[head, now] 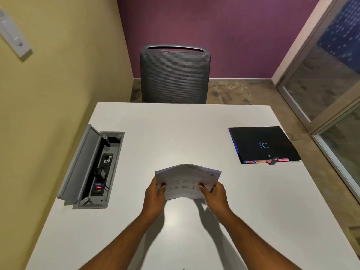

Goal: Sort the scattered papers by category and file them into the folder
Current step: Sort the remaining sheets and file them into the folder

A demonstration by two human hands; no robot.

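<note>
A small stack of printed white papers is held up above the middle of the white table, bowed upward in its middle. My left hand grips the stack's left edge, thumb on top. My right hand grips its right edge the same way. A closed black folder lies flat at the table's right side, apart from both hands. Coloured index tabs stick out along the folder's near edge.
An open grey cable box with sockets is set into the table at the left, its lid standing up. A grey mesh chair stands behind the far edge. A yellow wall runs along the left, a glass partition along the right.
</note>
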